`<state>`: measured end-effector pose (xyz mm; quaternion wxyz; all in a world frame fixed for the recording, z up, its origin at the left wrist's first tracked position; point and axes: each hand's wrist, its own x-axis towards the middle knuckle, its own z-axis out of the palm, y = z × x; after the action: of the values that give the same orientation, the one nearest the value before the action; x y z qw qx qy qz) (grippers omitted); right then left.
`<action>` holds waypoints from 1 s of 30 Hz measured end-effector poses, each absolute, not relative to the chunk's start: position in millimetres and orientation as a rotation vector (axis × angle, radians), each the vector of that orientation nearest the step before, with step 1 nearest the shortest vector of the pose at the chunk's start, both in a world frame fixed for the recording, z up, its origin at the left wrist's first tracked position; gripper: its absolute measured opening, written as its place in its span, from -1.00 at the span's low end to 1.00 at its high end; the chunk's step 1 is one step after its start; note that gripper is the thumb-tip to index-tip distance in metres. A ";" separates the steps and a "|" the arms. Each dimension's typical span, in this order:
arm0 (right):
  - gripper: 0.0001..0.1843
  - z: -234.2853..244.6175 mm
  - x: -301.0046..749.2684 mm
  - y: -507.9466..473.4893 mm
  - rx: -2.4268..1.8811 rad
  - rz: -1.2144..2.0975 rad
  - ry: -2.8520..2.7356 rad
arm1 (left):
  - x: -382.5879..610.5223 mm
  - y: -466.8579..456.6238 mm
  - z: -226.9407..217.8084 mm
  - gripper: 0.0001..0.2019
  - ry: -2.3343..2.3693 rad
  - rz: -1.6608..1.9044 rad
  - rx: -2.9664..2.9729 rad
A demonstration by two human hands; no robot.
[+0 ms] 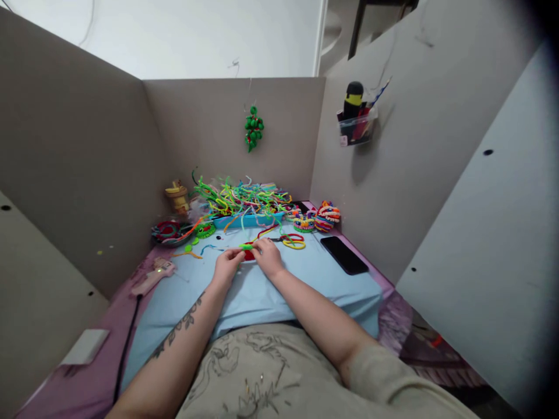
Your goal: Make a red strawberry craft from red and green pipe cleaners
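Both hands meet above the middle of the blue cloth [297, 291]. My left hand [228, 265] pinches the left end of a short bright green pipe cleaner piece [247, 247]. At its other end, the fingers of my right hand [268, 257] are closed on the same piece. Just below it shows a red piece [248, 255], partly covered by the fingers; whether it is joined to the green one I cannot tell. Scissors [294, 241] with red and yellow handles lie right of my right hand, near a red and yellow pipe cleaner [267, 231].
A blue tray [248, 220] heaped with pipe cleaners stands at the back. Colourful woven pieces [326, 216] sit right of it. A black phone [344, 255] lies at right, a pink glue gun [152, 278] with a cord at left. Grey panels [231, 134] enclose three sides.
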<state>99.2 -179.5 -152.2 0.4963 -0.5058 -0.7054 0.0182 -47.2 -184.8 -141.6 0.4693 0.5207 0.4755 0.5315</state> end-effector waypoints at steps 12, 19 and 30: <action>-0.85 -155.7 95.9 -178.6 -1.250 0.023 -1.807 | -45.6 -188.1 -141.4 -0.60 1.259 1.276 1.401; -0.64 -159.9 95.3 -177.4 -1.052 0.242 -1.766 | -45.5 -185.8 -142.6 -0.72 1.170 1.366 1.461; -0.90 -155.8 98.4 -178.0 -1.071 0.193 -1.688 | -47.6 -188.5 -142.7 -0.71 1.163 1.382 1.400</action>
<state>98.4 -178.0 -155.8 0.5369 -0.4499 -0.7090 0.0810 -47.6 -188.5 -142.7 0.4155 0.5572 0.4629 0.5500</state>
